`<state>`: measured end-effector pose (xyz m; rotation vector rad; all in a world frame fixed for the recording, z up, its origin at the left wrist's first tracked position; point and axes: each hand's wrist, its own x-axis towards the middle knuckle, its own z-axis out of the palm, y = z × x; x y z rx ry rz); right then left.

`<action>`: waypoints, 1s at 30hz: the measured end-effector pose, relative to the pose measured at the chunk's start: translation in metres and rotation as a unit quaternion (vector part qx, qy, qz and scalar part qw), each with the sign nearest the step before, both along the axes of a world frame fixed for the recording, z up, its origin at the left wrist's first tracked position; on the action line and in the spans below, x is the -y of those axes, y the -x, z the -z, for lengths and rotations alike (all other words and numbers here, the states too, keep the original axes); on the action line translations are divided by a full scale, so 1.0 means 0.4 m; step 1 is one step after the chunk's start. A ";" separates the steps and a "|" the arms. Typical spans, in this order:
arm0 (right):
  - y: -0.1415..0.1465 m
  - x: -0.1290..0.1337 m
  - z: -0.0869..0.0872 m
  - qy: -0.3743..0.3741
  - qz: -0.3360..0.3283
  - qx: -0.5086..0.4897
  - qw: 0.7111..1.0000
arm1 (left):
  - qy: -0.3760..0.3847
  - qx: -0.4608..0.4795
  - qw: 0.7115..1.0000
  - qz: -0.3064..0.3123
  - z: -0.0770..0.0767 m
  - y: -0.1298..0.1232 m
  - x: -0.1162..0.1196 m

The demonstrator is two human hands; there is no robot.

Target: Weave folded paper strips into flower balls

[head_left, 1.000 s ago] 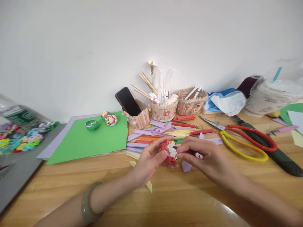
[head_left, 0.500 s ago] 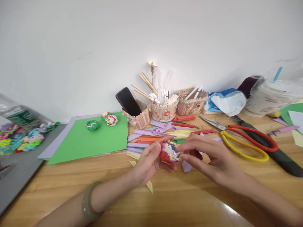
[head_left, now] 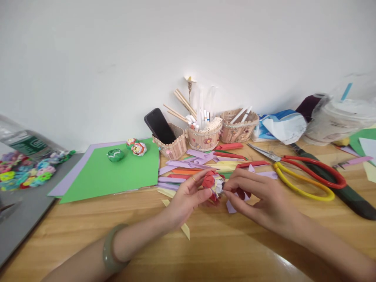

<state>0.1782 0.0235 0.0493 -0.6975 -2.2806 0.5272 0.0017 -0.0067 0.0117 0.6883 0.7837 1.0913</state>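
A folded-paper ball (head_left: 216, 184) in red, pale yellow and white is held above the wooden table, between the thumb and fingers of my left hand (head_left: 192, 196). From the other side, my right hand (head_left: 257, 192) has thumb and forefinger pinched at the ball's right edge; what lies between those fingertips is too small to make out. Folded paper strips (head_left: 202, 156) in purple, red, orange and yellow lie behind both hands. Near my left forearm rests a pale yellow strip (head_left: 185, 231).
Green paper (head_left: 111, 180) on the left carries small paper balls (head_left: 115, 155). Decorated baskets (head_left: 204, 139) stand along the wall, one with a phone (head_left: 160, 126). Red-and-yellow-handled scissors (head_left: 311, 172) lie at right, before a plastic cup (head_left: 337, 121). A grey board (head_left: 26, 223) lies far left.
My left hand has turned the paper ball, and its thumb now lies lower across the front. My right fingertips have shifted slightly right and stay at the ball's edge.
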 end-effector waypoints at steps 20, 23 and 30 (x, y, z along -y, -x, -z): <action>0.007 0.018 0.039 -0.189 0.126 0.064 0.972 | -0.036 -0.058 0.997 -0.025 0.018 -0.006 -0.007; 0.008 0.027 0.045 -0.287 0.147 0.116 0.940 | -0.056 -0.069 0.996 -0.029 0.021 -0.007 -0.007; 0.008 0.015 -0.001 0.118 0.076 -0.016 0.990 | -0.042 -0.054 0.997 -0.041 0.023 0.000 -0.005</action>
